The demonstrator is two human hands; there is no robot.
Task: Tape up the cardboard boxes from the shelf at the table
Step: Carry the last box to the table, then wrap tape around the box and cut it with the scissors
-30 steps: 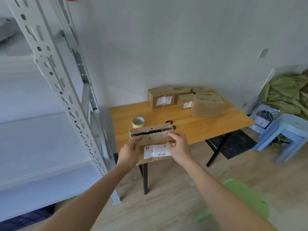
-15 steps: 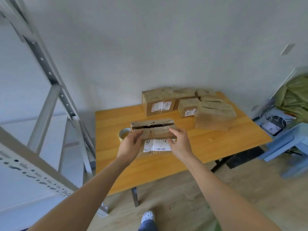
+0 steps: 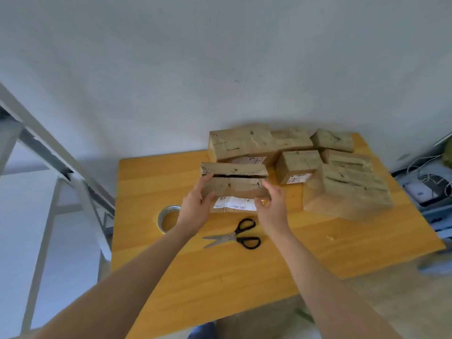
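A small cardboard box (image 3: 234, 185) with a white label on its near side is held over the middle of the wooden table (image 3: 244, 270). Its top flaps gape along a dark slit. My left hand (image 3: 195, 206) grips the box's left end and my right hand (image 3: 271, 206) grips its right end. A roll of tape (image 3: 164, 217) lies flat on the table just left of my left hand. Black-handled scissors (image 3: 234, 236) lie on the table below the box, blades pointing left.
Several other cardboard boxes (image 3: 293, 157) are stacked at the table's back right, near the wall. A grey metal shelf frame (image 3: 49, 162) stands to the left. A blue stool with cables and a device (image 3: 420, 189) sits right of the table.
I have stepped up to the table, carrying the box in both hands from beside the shelf to above the tabletop. The scissors have come into view below the box.
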